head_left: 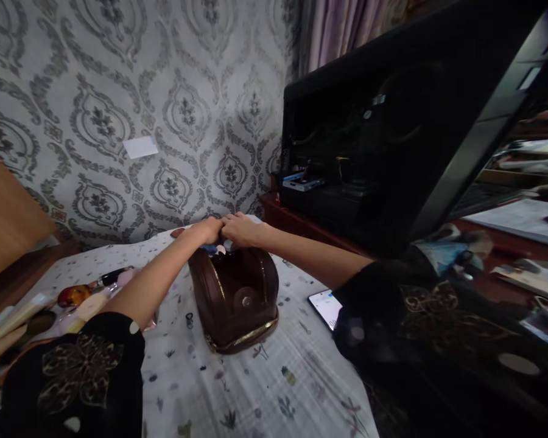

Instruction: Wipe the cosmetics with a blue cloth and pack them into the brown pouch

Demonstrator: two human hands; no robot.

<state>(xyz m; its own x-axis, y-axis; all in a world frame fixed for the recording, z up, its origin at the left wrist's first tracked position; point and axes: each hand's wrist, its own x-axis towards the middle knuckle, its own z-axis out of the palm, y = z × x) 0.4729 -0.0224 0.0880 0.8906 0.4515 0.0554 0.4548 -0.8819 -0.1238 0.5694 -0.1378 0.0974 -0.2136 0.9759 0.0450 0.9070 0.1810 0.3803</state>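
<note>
A dark brown zippered bag (235,325) stands on the patterned white cloth with its mouth unzipped and gaping toward me. Brass-coloured zip teeth run along its edges, and a round snap shows on the near flap. Both hands meet at the bag's far upper edge. My left hand (209,230) is closed there, its fingertips mostly hidden. Right beside it, my right hand (242,231) has its fingers curled over the same edge. Small pale and bluish items (221,249) show just below the hands, too small to name.
Several cosmetics, among them an amber-coloured item (75,296), lie left of the bag, partly behind my left forearm. A lit phone (324,306) rests to the right. The back of a big black television (369,134) stands on a reddish-brown surface, near the patterned wall (187,109).
</note>
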